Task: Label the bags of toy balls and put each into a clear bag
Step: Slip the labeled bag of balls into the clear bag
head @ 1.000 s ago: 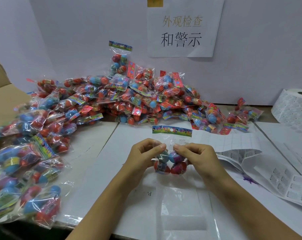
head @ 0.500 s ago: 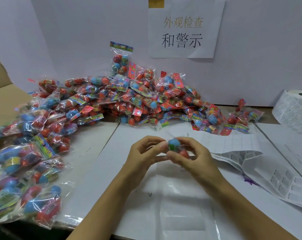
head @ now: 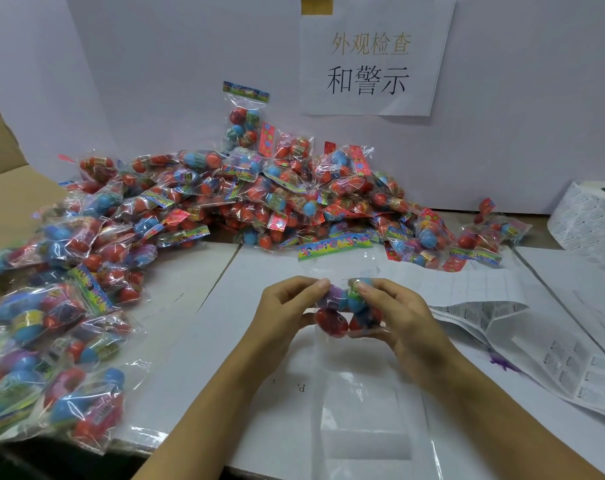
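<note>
A heap of ball bags (head: 266, 199) crowds the back and left of the worktop (head: 207, 306), with label sheets (head: 543, 344) and a label roll (head: 592, 213) at right and a sign (head: 370, 57) on the wall. Over a clear bag (head: 367, 410), the left hand (head: 290, 306) and right hand (head: 394, 313) meet fingertip to fingertip, each grip pinching one ball bag (head: 342, 306) just above the worktop. Half a second earlier its header was hidden; now it stands upright.

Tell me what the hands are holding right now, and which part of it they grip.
Both hands hold one bag of toy balls: the left hand and right hand pinch its ball-filled lower part from either side, leaving the printed header card free.
</note>
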The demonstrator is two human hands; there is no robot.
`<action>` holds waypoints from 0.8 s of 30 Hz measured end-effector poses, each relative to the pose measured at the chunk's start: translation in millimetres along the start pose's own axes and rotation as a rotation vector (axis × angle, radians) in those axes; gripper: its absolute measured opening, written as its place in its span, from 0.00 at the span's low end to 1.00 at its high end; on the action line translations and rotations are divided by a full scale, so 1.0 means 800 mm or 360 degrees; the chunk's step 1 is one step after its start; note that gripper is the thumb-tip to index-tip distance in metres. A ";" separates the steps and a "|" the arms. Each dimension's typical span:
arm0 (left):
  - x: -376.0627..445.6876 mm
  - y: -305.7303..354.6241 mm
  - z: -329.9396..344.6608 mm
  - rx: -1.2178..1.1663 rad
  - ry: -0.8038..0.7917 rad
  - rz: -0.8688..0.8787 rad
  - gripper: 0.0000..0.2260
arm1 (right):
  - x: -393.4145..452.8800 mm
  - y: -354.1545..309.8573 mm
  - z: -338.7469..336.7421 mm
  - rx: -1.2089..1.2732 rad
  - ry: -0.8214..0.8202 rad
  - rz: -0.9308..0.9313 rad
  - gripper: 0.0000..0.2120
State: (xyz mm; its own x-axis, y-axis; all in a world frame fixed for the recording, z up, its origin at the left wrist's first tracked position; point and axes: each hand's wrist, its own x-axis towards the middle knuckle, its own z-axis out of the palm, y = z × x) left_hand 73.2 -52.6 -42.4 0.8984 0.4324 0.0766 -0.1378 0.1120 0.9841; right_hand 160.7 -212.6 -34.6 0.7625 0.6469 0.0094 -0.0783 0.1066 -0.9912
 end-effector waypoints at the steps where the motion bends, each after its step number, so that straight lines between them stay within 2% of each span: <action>1: -0.001 0.000 0.001 0.0033 -0.0011 0.0005 0.11 | 0.000 0.000 0.001 -0.0033 0.0008 0.0005 0.16; 6: -0.001 -0.003 0.000 0.0093 0.0007 0.0015 0.06 | 0.001 -0.002 0.001 -0.0026 0.0055 0.0044 0.19; 13: -0.001 -0.003 0.000 0.0096 -0.0017 0.0018 0.06 | 0.002 -0.003 -0.002 -0.0013 0.0066 0.0085 0.10; 18: -0.001 -0.001 0.002 0.0060 0.0051 0.0005 0.10 | 0.001 -0.001 0.002 -0.0022 0.0045 0.0071 0.23; 24: 0.000 0.002 0.000 -0.0091 0.0235 -0.0026 0.13 | 0.002 -0.001 0.002 -0.0033 -0.0046 0.0116 0.22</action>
State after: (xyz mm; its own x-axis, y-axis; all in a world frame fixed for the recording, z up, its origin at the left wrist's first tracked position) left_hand 73.1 -52.5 -41.2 0.8302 0.5565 0.0319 -0.1507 0.1690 0.9740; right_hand 161.3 -210.4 -33.8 0.7364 0.6740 -0.0591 -0.1192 0.0432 -0.9919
